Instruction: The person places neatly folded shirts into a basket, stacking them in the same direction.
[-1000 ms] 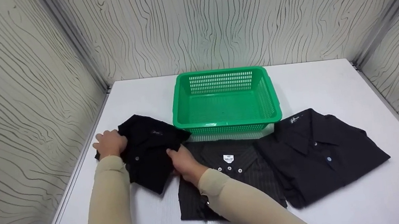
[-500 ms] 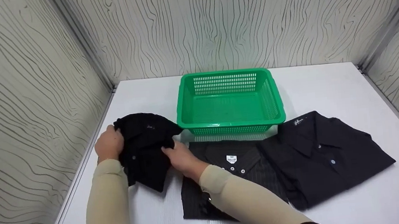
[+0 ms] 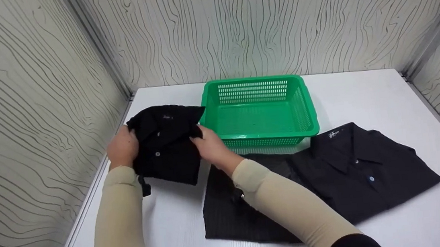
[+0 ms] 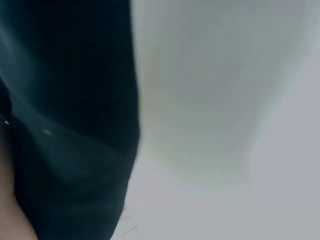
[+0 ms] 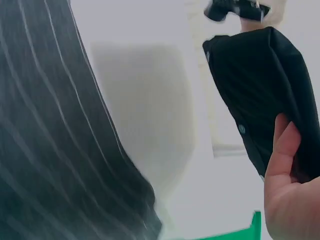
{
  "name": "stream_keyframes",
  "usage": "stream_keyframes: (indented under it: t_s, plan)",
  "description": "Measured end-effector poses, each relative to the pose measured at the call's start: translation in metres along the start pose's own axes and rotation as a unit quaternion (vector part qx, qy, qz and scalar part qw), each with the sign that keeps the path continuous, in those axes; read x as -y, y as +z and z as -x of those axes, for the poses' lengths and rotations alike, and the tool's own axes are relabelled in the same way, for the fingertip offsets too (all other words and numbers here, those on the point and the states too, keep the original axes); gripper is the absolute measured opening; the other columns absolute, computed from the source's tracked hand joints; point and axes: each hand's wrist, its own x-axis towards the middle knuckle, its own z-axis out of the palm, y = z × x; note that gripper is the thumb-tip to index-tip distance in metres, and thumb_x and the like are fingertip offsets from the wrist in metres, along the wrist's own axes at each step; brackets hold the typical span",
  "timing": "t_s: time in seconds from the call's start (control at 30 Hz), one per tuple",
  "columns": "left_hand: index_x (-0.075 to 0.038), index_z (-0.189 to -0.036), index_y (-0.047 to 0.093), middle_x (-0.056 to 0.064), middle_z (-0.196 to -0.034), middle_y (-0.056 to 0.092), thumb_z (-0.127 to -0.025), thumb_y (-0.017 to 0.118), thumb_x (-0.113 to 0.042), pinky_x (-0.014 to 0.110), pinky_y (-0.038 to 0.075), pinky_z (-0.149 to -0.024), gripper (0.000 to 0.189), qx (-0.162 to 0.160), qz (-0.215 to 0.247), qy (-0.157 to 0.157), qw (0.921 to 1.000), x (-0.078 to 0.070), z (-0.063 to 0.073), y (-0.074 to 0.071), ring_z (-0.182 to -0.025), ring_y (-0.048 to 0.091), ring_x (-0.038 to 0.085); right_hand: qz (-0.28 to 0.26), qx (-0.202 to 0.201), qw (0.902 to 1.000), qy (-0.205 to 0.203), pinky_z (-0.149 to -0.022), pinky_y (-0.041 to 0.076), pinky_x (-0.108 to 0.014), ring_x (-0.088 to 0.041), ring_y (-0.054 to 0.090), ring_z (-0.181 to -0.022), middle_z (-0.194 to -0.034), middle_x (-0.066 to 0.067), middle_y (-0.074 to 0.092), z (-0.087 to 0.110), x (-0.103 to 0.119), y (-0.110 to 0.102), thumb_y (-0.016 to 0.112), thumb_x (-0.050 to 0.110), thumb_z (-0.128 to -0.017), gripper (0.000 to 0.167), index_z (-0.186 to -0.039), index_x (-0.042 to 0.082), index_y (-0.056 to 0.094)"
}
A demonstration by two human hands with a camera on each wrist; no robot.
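A folded black shirt (image 3: 172,156) with a collar and buttons is held up off the table at the left. My left hand (image 3: 122,147) grips its left side, and my right hand (image 3: 211,145) pinches its right side, thumb on top. The shirt's upper right corner reaches the rim of the green basket (image 3: 269,137); whether they touch I cannot tell. In the right wrist view my thumb and fingers close on the shirt (image 5: 255,80). The left wrist view shows only dark cloth (image 4: 75,165) and a blurred bit of the left hand (image 4: 12,220).
A dark pinstriped shirt (image 3: 229,219) lies folded in front of the basket, partly under my right forearm. Another dark folded shirt (image 3: 394,175) lies to its right, meeting it. Patterned panels (image 3: 250,23) stand behind and beside the white table (image 3: 173,229).
Both hands have raised the black shirt from the table and moved it away from me and slightly right, nearer the basket. The other shirts stay where they lay.
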Motion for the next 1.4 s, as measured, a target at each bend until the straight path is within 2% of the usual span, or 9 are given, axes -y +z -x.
stream_keyframes:
  t_s: [0.27,0.37,0.53,0.73,1.0,1.13,1.3,1.4]
  plan:
    - [0.003,-0.12,0.049,0.03,-0.105,0.065,-0.11,0.033,-0.027,0.061,0.048,-0.077,0.035,-0.016,-0.016,0.037,0.9991,-0.037,-0.006,-0.005,-0.093,0.064,0.048,0.028,-0.046,0.9985,-0.007,-0.109,0.039,-0.041,-0.018,0.047,-0.134,-0.146,-0.001,0.053,-0.003,0.008,-0.043,0.043,0.016,-0.109,0.039,-0.146,0.021,0.053]
    - [0.004,-0.119,0.047,0.031,-0.102,0.065,-0.111,0.033,-0.026,0.06,0.048,-0.077,0.034,-0.014,0.002,0.049,0.9987,-0.053,-0.007,-0.009,-0.092,0.064,0.049,0.029,-0.065,0.9975,-0.005,-0.111,0.037,-0.041,-0.019,0.046,-0.137,-0.147,-0.002,0.052,-0.004,0.012,-0.06,0.042,0.015,-0.108,0.041,-0.148,0.02,0.051]
    - [0.004,-0.117,0.046,0.032,-0.106,0.063,-0.11,0.034,-0.027,0.061,0.047,-0.083,0.034,-0.003,0.038,0.077,0.9963,-0.08,-0.009,-0.013,-0.099,0.063,0.05,0.059,-0.099,0.9933,0.013,-0.112,0.036,-0.044,-0.021,0.043,-0.139,-0.151,-0.003,0.048,-0.008,0.011,-0.093,0.042,0.017,-0.108,0.043,-0.152,0.018,0.046]
    - [0.002,-0.116,0.047,0.029,-0.108,0.064,-0.111,0.035,-0.03,0.058,0.048,-0.084,0.034,0.002,0.058,0.121,0.991,-0.114,-0.005,-0.013,-0.1,0.063,0.047,0.098,-0.134,0.986,0.018,-0.108,0.04,-0.047,-0.025,0.048,-0.134,-0.146,-0.006,0.052,-0.009,0.007,-0.134,0.04,0.02,-0.109,0.04,-0.148,0.018,0.05]
    - [0.0,-0.116,0.049,0.023,-0.105,0.067,-0.111,0.039,-0.031,0.054,0.051,-0.08,0.032,-0.003,-0.001,0.172,0.9852,-0.157,-0.001,-0.007,-0.096,0.066,0.043,0.164,-0.15,0.9748,0.003,-0.11,0.036,-0.05,-0.029,0.045,-0.137,-0.148,-0.01,0.051,-0.007,0.008,-0.187,0.04,0.021,-0.108,0.041,-0.148,0.016,0.051]
    - [-0.001,-0.115,0.049,0.02,-0.097,0.067,-0.111,0.039,-0.033,0.053,0.053,-0.075,0.034,-0.013,-0.027,0.205,0.9784,-0.173,0.001,-0.004,-0.087,0.067,0.041,0.2,-0.157,0.9672,-0.005,-0.112,0.035,-0.05,-0.03,0.044,-0.138,-0.148,-0.012,0.051,-0.005,0.006,-0.211,0.04,0.02,-0.108,0.041,-0.147,0.012,0.051]
    - [-0.002,-0.109,0.049,0.012,-0.074,0.059,-0.111,0.04,-0.034,0.048,0.051,-0.06,0.033,-0.04,-0.064,0.261,0.9623,-0.185,0.006,0.004,-0.065,0.062,0.035,0.251,-0.152,0.9558,-0.008,-0.114,0.031,-0.052,-0.034,0.041,-0.14,-0.149,-0.017,0.049,0.0,0.001,-0.239,0.037,0.019,-0.108,0.043,-0.147,0.008,0.049]
    - [-0.002,-0.107,0.049,0.009,-0.069,0.056,-0.111,0.041,-0.032,0.046,0.05,-0.057,0.032,-0.045,-0.066,0.286,0.955,-0.192,0.008,0.01,-0.06,0.06,0.032,0.281,-0.153,0.9472,-0.009,-0.114,0.03,-0.054,-0.038,0.04,-0.14,-0.149,-0.019,0.049,0.004,0.0,-0.253,0.035,0.019,-0.109,0.042,-0.147,0.006,0.049]
